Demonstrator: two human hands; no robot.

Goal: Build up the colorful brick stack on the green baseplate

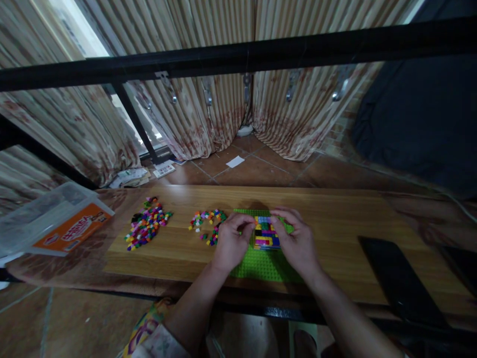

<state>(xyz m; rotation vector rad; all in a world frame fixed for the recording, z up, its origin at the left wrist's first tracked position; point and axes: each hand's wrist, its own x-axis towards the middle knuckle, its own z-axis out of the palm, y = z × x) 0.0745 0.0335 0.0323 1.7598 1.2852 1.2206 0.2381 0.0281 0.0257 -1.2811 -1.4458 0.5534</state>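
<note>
A low block of multicoloured toy bricks stands on a green studded baseplate, between my two hands. My left hand is at the block's left side, thumb and forefinger pinched together over its upper left corner. Whatever small piece may be in that pinch is too small to make out. Against the right side of the block, my right hand is closed, with its thumb on the top edge and its fingers curled behind. The hands cover both sides of the block and part of the baseplate.
Loose small bricks lie left of the baseplate, and a larger pile is farther left on the wooden board. A clear plastic box with an orange label sits at the left. A black phone-like slab lies right. A dark bar crosses above.
</note>
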